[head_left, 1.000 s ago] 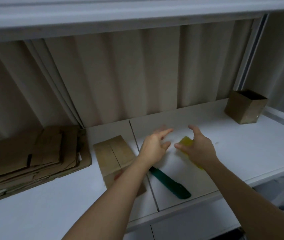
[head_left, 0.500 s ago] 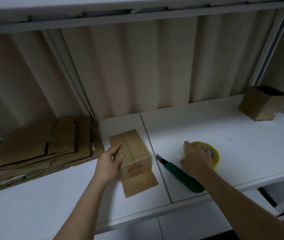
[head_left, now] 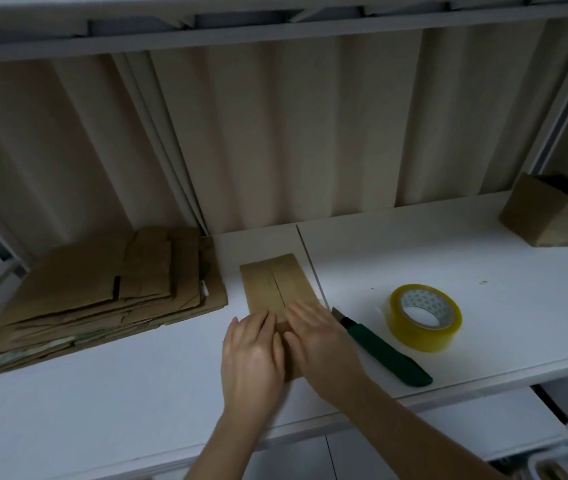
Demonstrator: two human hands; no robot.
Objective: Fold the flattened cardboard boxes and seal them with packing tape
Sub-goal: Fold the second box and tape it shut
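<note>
A small brown cardboard box [head_left: 277, 282] stands on the white table [head_left: 102, 393] with its two top flaps closed along a middle seam. My left hand [head_left: 253, 355] and my right hand [head_left: 320, 344] lie side by side with straight fingers on the box's near end, hiding its front face. A yellow roll of packing tape [head_left: 424, 318] lies flat to the right, untouched. A green utility knife [head_left: 384, 351] lies between the box and the tape. A stack of flattened cardboard boxes [head_left: 102, 292] sits at the left.
An assembled open-topped cardboard box [head_left: 549, 211] stands at the far right back of the table. A ribbed beige panel [head_left: 275, 133] rises behind the table and a shelf [head_left: 275, 26] runs overhead. The table's front edge is just below my wrists.
My right hand left the tape roll and moved left onto the box. My left hand shifted from the box's left side to its near end, beside the right hand.
</note>
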